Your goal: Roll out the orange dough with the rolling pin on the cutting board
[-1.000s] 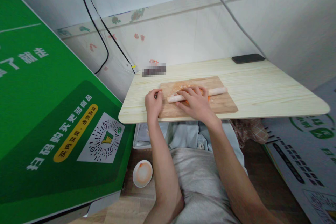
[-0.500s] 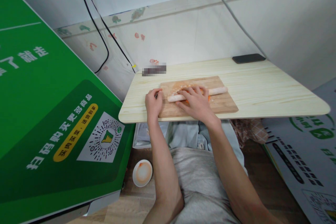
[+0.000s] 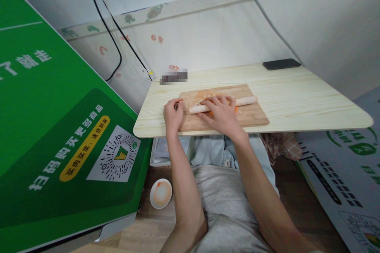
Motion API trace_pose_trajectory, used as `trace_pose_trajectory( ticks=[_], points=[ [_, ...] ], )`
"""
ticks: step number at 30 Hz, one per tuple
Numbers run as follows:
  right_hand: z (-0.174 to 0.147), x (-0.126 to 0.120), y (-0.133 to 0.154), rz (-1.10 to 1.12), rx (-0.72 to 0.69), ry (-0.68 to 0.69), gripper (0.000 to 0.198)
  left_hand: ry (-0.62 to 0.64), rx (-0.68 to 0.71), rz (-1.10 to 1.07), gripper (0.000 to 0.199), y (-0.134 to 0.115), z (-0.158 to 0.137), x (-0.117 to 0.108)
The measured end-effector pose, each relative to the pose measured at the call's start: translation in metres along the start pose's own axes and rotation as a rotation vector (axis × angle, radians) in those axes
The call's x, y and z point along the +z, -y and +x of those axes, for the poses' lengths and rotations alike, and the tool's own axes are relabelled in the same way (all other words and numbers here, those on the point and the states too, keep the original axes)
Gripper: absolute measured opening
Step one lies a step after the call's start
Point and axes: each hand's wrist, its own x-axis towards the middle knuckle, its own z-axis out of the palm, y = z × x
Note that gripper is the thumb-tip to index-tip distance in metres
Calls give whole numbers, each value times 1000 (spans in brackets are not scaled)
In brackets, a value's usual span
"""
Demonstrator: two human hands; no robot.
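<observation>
A pale wooden rolling pin [image 3: 247, 101] lies slantwise across a wooden cutting board [image 3: 252, 119]. Over its left half rests my right hand [image 3: 222, 114], fingers draped across the pin and the palm towards me. Bits of something flat and orange [image 3: 236, 109] peek out from under that hand; most of it is hidden. Orange stains and pale crumbs mark the board behind the pin. My left hand [image 3: 173, 114] is closed at the board's left edge, fingertips at its far left corner. A small dark spot shows between thumb and fingers, too small to make out.
The board lies on a pale wood-grain table [image 3: 311, 102] against the wall. A black phone [image 3: 281, 64] lies at the back right, a blurred-out item [image 3: 173, 77] at the back left. Below stands a white bowl [image 3: 160, 193]. A green panel [image 3: 74, 134] rises at left.
The view has shifted very slightly. Both hands, the rolling pin and the board stay in nearly the same places.
</observation>
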Motion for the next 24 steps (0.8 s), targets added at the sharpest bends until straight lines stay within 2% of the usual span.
trace_pose_trajectory(
  ticks=[24],
  points=[
    [2, -2, 1, 2, 9, 9, 36, 0, -19, 6, 23, -3, 0, 0]
  ],
)
